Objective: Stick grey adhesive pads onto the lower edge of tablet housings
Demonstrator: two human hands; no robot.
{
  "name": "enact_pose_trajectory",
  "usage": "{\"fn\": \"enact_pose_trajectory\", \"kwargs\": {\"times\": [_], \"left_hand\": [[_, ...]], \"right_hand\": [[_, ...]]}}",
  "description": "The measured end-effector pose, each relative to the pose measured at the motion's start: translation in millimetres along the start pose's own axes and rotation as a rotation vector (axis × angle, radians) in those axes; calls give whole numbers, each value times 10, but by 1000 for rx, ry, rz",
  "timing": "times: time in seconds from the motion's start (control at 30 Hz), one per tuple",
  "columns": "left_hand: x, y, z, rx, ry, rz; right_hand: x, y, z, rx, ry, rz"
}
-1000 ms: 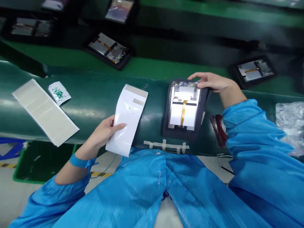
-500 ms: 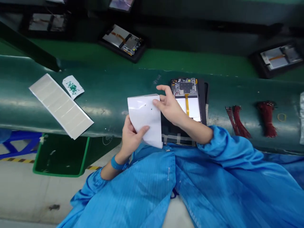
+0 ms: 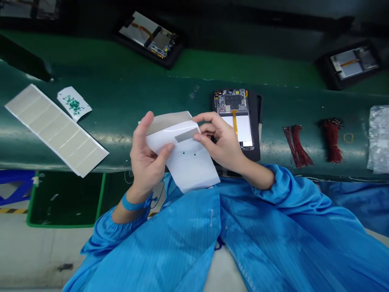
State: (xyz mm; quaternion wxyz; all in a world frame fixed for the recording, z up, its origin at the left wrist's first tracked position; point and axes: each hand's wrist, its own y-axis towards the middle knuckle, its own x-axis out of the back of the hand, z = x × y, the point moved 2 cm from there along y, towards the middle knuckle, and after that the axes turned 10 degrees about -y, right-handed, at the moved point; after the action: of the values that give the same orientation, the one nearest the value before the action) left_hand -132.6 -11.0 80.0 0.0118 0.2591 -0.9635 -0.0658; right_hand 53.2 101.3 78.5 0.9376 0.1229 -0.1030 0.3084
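Bent over between my hands is a white-backed sticker sheet (image 3: 194, 172), with its greyish face showing behind the fold and two small green specks on its white side. My left hand (image 3: 147, 158) grips the sheet's left side, thumb in front. A narrow grey sticker strip (image 3: 186, 135) lies slantwise across the white side. Its right end meets the thumb and fingers of my right hand (image 3: 220, 140), which are pinched together at the sheet's upper right corner. Just behind the right hand, an opened tablet (image 3: 243, 127) shows its circuit board, white battery and orange ribbon cable.
To the left lie another sticker sheet (image 3: 57, 132) and a white paper with green bits (image 3: 73, 103). Red wire bundles (image 3: 332, 142), a rubber band (image 3: 348, 138) and a clear plastic bag (image 3: 378, 140) lie right. More open tablets (image 3: 148, 38) are behind; a green bin (image 3: 65, 198) stands below.
The sheet has been bent over further, its greyish face and the grey strip now showing. My right fingers have closed at its corner; my left hand has shifted left and up.
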Motion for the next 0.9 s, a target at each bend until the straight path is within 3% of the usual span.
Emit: {"fn": "enact_pose_trajectory", "kwargs": {"times": [0.2,0.47,0.6,0.77,0.9], "left_hand": [[-49,-5,46,122,-62,-36],[-149,-10,-31,96,55,-29],[-176,54,-10,231,-44,-33],[-216,148,42,428,-204,-50],[-281,135,19,449,-173,2]], "right_hand": [[160,-59,36,182,-242,-163],[244,-121,38,250,-388,-132],[259,-167,-49,239,-602,-155],[304,-185,-171,225,-675,-2],[262,-190,-190,328,-771,-15]]}}
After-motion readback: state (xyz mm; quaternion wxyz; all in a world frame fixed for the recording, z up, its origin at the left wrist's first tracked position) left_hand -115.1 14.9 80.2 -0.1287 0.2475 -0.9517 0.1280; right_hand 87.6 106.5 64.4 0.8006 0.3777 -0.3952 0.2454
